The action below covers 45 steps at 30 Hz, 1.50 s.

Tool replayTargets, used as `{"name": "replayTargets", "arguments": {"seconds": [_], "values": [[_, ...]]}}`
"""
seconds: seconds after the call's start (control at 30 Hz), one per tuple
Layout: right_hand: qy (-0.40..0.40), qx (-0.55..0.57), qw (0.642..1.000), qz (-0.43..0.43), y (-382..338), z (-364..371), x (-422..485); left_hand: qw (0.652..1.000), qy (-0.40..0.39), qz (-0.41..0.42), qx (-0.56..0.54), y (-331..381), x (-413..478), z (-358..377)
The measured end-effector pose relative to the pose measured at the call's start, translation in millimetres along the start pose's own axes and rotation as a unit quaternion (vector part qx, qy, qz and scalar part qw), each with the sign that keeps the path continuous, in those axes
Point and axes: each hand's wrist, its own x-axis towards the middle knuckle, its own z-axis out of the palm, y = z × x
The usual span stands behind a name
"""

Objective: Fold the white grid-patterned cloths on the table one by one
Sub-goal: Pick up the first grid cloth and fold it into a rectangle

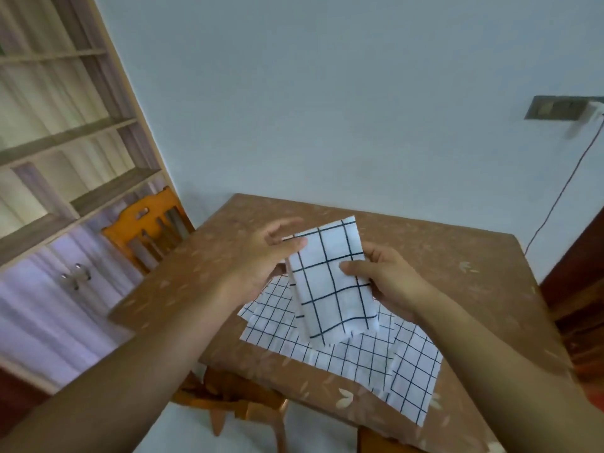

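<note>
The cloth I am folding is up in the air between my hands, above the table and not resting on it. It is doubled into a narrow strip, and at the left side I can see the edges of the layers slightly out of line. My left hand pinches its upper left edge with thumb and fingertips, one finger lifted clear. My right hand grips the right edge, thumb pressed on the front and fingers curled behind.

As I see it, the main risk is the layers sliding. Nothing supports the strip from below, its lower end hangs free, and only two edge grips hold the fold together. If either pinch loosens, or I pull the hands apart unevenly, I expect the fold to open or skew and the grid lines to stop matching.

The second risk lies underneath. The other cloths are spread flat and overlapping directly below, so setting this one down there would mix it with the unfolded ones, or drag them out of place. The rightmost of them lies close to the near edge of the table, and a careless brush from my forearm could push it off.

An orange chair stands at the table's far left corner, well apart from all this.
</note>
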Motion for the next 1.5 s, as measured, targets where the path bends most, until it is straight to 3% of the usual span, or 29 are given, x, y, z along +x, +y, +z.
{"name": "replayTargets", "arguments": {"seconds": [0.17,0.23,0.4,0.5,0.63,0.8,1.0,1.17,1.37,1.5], "values": [[0.02,0.066,0.998,0.001,6,30,12,0.996,0.057,-0.07,-0.026,-33,-33,-8],[0.028,0.064,0.998,0.0,9,47,18,0.993,0.098,-0.062,-0.026,-35,-38,-14],[0.032,0.037,0.999,0.005,13,99,33,0.98,0.16,-0.032,0.111,-44,-44,-42],[0.039,0.047,0.998,0.005,15,136,47,0.974,0.179,-0.006,0.14,-50,-44,-73],[0.054,0.072,0.996,0.008,12,196,69,0.929,0.227,0.047,0.288,-43,-61,-134],[0.063,0.063,0.996,0.006,13,281,107,0.881,0.3,0.088,0.356,-70,-68,-233],[0.089,0.051,0.995,-0.01,18,369,145,0.936,0.226,0.03,0.267,-102,-73,-336],[0.088,-0.045,0.992,-0.076,26,408,169,0.988,0.149,-0.004,0.028,-88,-75,-387],[0.069,-0.13,0.984,-0.104,34,422,201,0.976,0.039,0.037,0.209,-83,-41,-439],[0.016,-0.178,0.976,-0.12,39,424,233,0.956,-0.076,-0.02,0.282,-76,-12,-459]]}}
